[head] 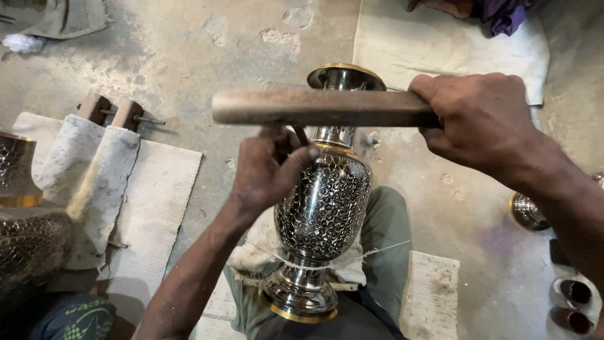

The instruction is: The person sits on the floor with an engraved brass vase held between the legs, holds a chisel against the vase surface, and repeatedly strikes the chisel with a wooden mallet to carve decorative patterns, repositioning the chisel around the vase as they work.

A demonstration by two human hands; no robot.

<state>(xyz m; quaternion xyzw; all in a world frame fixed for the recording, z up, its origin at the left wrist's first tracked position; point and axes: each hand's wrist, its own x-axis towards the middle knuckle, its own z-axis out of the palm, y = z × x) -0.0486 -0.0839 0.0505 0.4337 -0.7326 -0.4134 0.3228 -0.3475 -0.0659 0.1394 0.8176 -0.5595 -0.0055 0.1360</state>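
engraved metal vase (324, 208) between both hands, floor (189, 56) around

The scene is lit softly and evenly, as by diffuse daylight; no hard shadows are cast on the concrete floor (189, 56). Bright glints are seen on the engraved metal vase (324, 208), strongest on its polished neck and foot, where small patches are blown out. The wooden stick (321, 107) is rendered slightly soft, as is the right hand (481, 119) at 2 o'clock. The left hand (267, 170) is sharper. Dimness gathers toward 8 o'clock, where the dark vessels (25, 214) lose detail. Wide-angle stretching is noticed at the edges, most at 4 and 8 o'clock
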